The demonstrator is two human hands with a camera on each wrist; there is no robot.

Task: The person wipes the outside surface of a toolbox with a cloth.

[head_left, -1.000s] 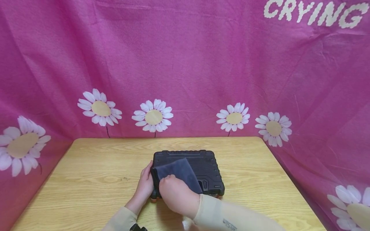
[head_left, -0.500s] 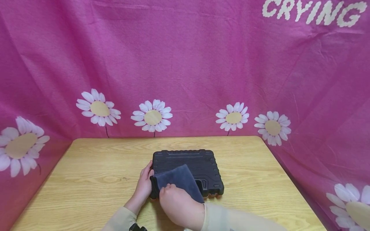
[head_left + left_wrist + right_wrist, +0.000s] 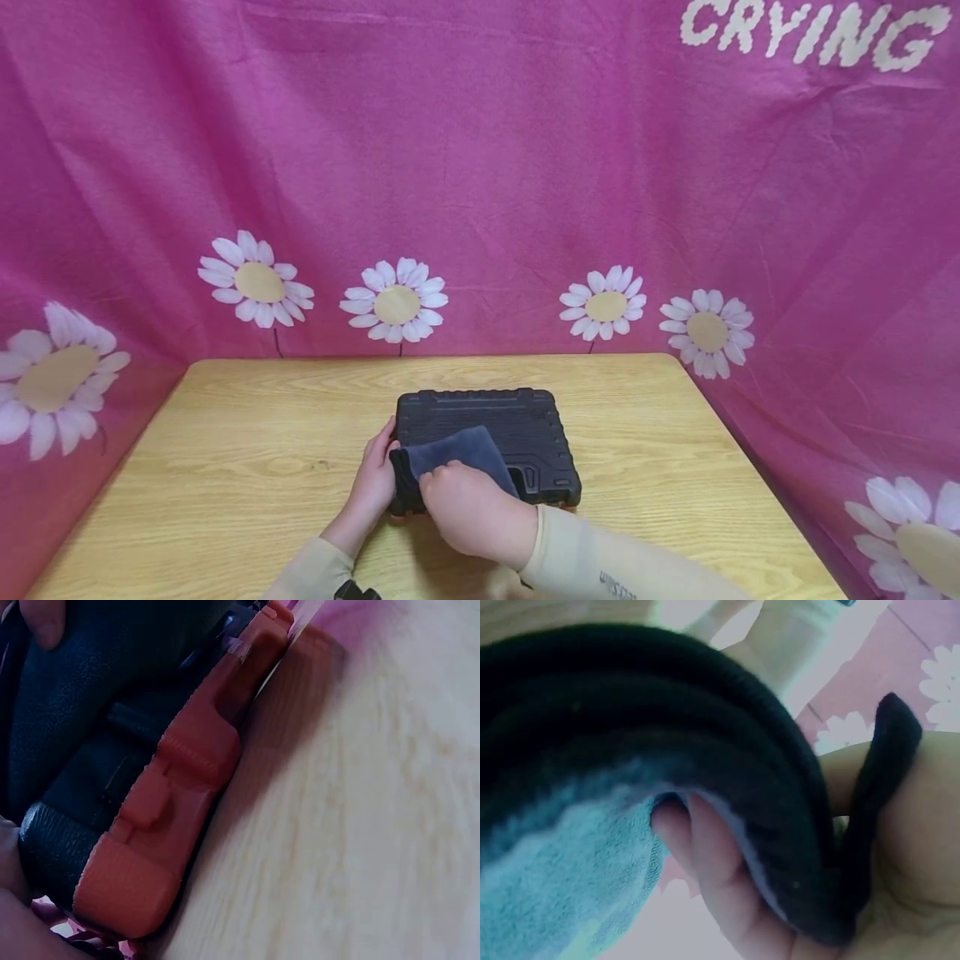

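A black hard plastic tool case (image 3: 517, 425) with an orange lower half (image 3: 142, 877) lies flat on the table. My left hand (image 3: 372, 485) holds it at the left side, thumb by the top edge and fingers along the side wall. In the head view my right hand (image 3: 480, 512) grips a dark grey-blue cloth (image 3: 465, 450) and presses it on the lid's front left part. Folded, the cloth shows a black band and a fuzzy blue face (image 3: 570, 877) in the right wrist view, with curled fingers (image 3: 720, 877) around it. The case's front edge is partly hidden by the right hand.
The wooden table (image 3: 262, 467) extends on all sides of the case. Behind it hangs a pink cloth backdrop (image 3: 480, 183) printed with white daisies and lettering. My right forearm (image 3: 622, 558) crosses the table's front right.
The right hand and cloth slid toward me over the lid, then slightly back up and to the right. The left hand and the case stayed nearly still.
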